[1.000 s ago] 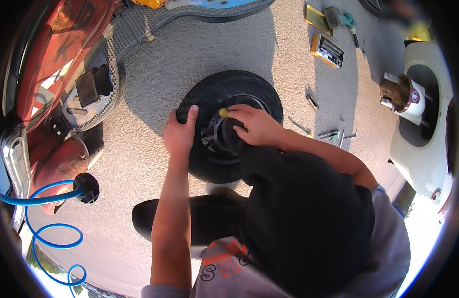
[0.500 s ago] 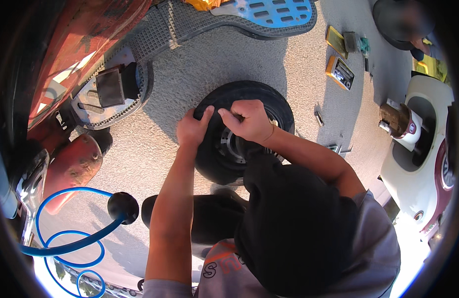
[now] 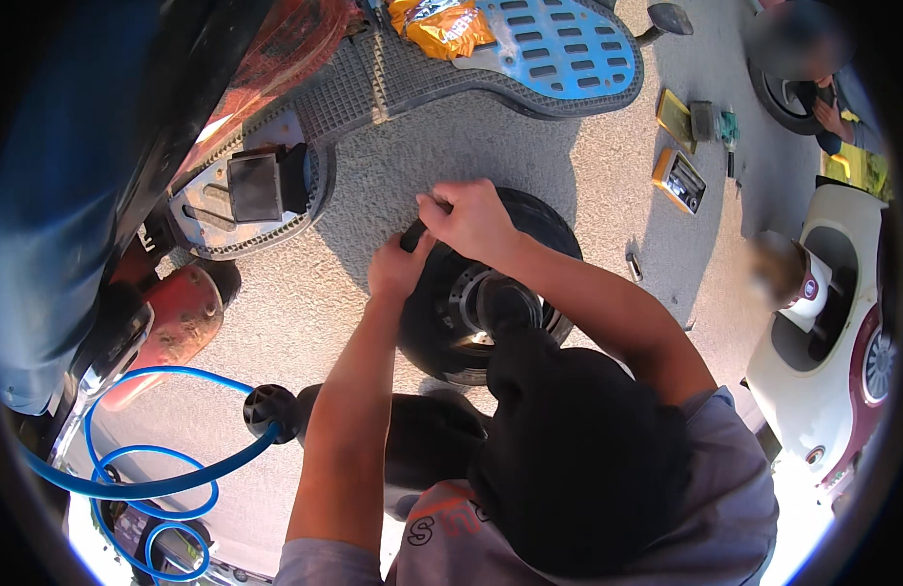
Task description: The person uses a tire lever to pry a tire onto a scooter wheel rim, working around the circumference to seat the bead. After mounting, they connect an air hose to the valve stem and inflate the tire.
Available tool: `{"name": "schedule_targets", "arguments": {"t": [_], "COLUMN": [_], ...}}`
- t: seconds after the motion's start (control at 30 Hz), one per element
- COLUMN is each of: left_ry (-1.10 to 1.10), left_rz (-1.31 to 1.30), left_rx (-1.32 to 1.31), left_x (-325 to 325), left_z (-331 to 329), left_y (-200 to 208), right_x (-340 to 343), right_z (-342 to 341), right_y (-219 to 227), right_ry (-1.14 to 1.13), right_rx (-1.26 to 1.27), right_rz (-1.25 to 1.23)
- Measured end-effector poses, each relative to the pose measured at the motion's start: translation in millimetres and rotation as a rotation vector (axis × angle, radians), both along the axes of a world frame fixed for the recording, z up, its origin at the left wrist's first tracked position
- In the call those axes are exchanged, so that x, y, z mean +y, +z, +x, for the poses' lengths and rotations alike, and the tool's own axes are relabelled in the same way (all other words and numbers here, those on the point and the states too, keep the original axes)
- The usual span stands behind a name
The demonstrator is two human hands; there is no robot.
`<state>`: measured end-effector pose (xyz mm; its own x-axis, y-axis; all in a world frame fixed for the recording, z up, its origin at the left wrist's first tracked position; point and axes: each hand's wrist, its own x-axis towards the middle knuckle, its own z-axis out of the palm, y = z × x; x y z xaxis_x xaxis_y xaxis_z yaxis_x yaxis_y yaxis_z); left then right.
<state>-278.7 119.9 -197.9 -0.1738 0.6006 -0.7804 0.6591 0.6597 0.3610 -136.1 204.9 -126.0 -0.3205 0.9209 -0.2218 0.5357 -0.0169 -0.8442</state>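
Observation:
A black tyre [image 3: 549, 220] on a metal wheel rim [image 3: 464, 293] is in front of me, resting low near the ground. My left hand [image 3: 397, 268] is closed around the tyre's upper left edge, thumb towards the sidewall. Right beside it, my right hand [image 3: 474, 223] is curled over the same edge, its fingers at the far side and its thumb pointing left, close to my left hand. The palm side of both hands is hidden. Black cloth [image 3: 588, 439] in the foreground covers the wheel's lower right part.
A blue hose [image 3: 159, 483] coils at lower left. Scooter footboards [image 3: 569, 49] stand beyond the wheel, one bearing an orange wrapper [image 3: 447, 24]. A yellow tool case [image 3: 679, 181] and a small metal piece [image 3: 634, 266] lie right. A person [image 3: 832, 117] handles another wheel near a white scooter [image 3: 813, 391].
My right hand has moved left along the tyre's edge, close to my left hand. More of the wheel rim shows. The whole view has shifted a little.

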Motion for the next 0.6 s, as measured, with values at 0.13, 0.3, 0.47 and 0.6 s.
{"name": "schedule_targets", "arguments": {"t": [0.13, 0.3, 0.47, 0.6], "left_ry": [0.025, 0.059, 0.071, 0.051], "left_rz": [-0.021, -0.017, 0.052, 0.085], "left_rx": [0.033, 0.052, 0.025, 0.074], "left_x": [2, 1, -10, -20], "left_z": [-1, -1, 0, 6], "left_y": [-7, -7, 3, 15], "right_x": [33, 62, -41, -104], "right_z": [-29, -51, 45, 122], "right_y": [-35, -32, 25, 22], "right_ry": [0.053, 0.106, 0.189, 0.126], "right_rx": [-0.055, -0.091, -0.027, -0.239], "right_rz": [-0.027, -0.055, -0.058, -0.06]}}
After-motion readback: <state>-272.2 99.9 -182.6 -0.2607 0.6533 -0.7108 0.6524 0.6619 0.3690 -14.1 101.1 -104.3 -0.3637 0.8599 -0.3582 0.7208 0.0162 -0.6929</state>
